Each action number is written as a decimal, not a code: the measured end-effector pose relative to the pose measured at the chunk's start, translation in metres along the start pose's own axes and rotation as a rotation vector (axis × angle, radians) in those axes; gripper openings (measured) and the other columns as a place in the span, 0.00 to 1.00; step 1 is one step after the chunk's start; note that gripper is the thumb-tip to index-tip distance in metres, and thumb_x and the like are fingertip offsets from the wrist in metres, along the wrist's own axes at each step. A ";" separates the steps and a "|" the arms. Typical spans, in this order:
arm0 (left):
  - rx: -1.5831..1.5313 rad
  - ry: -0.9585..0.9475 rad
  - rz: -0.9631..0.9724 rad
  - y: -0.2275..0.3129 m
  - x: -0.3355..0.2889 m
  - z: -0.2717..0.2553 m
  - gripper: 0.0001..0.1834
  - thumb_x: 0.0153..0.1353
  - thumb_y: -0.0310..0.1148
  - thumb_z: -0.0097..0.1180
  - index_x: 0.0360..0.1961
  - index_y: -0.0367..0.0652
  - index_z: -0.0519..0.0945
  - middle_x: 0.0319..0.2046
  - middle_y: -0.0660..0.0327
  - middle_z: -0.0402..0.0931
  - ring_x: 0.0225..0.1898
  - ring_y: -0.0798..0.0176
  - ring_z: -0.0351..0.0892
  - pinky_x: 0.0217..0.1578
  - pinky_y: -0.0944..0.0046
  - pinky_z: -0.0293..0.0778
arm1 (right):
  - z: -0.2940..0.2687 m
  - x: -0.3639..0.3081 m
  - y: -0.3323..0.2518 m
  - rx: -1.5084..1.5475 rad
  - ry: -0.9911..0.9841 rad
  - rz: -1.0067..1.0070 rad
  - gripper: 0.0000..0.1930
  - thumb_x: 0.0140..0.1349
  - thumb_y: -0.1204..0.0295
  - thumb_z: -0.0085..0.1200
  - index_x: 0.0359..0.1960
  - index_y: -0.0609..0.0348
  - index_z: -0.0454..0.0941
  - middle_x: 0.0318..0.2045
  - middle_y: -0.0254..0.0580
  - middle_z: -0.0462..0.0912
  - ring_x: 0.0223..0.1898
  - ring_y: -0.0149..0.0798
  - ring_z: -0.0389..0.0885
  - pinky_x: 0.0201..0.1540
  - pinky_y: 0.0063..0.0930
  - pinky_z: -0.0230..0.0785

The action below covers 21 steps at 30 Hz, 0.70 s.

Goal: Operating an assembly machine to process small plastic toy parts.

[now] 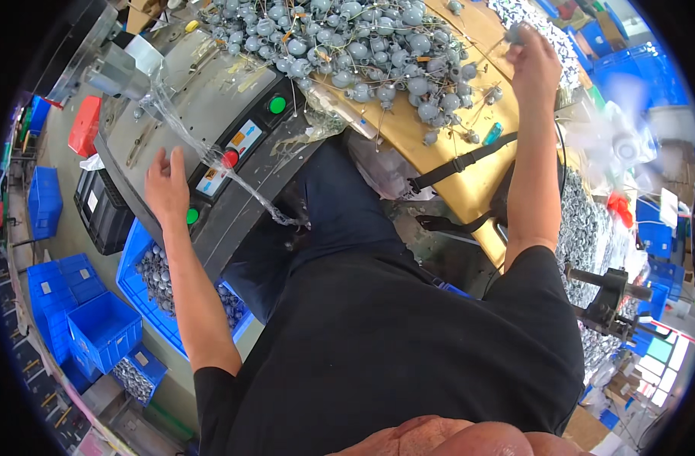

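My right hand (535, 62) is raised at the far right of the yellow-topped table, its fingers closed on a small grey bulb-shaped part (513, 34). To its left lies a big heap of like grey bulb-shaped parts (355, 50), many with thin wire-like stems. My left hand (167, 188) is over the left side of a grey machine, near a green button (192, 216), with fingers apart and nothing seen in them. The machine's control panel (230, 157) carries a red button between two green ones. Clear plastic film (182, 121) hangs from the machine's metal head (117, 72) across the panel.
A blue crate (129, 283) of grey parts stands beneath my left forearm. More blue bins (104, 330) and a black crate (101, 209) are at left. A black strap (461, 162) crosses the table (439, 178). A spinning fan (625, 146) is blurred at right.
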<state>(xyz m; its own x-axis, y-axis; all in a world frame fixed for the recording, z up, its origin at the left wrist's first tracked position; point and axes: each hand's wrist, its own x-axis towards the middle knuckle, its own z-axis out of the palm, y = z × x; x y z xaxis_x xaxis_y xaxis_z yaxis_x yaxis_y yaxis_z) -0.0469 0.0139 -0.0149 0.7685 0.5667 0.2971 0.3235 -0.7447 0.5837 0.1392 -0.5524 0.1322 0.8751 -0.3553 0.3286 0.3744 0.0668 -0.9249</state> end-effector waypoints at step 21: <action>0.024 0.003 0.135 0.065 0.066 0.038 0.24 0.61 0.52 0.65 0.51 0.46 0.88 0.46 0.50 0.86 0.50 0.43 0.83 0.54 0.48 0.78 | 0.042 0.033 -0.037 -0.352 -0.500 0.314 0.24 0.75 0.57 0.52 0.60 0.64 0.80 0.40 0.35 0.83 0.25 0.22 0.70 0.23 0.16 0.57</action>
<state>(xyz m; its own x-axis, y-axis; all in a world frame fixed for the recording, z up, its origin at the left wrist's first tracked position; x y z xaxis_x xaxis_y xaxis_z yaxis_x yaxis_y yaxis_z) 0.0458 -0.0100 0.0139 0.8041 0.4621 0.3740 0.2305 -0.8223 0.5203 0.1671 -0.5278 0.1858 0.9939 0.1101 0.0052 0.0318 -0.2412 -0.9700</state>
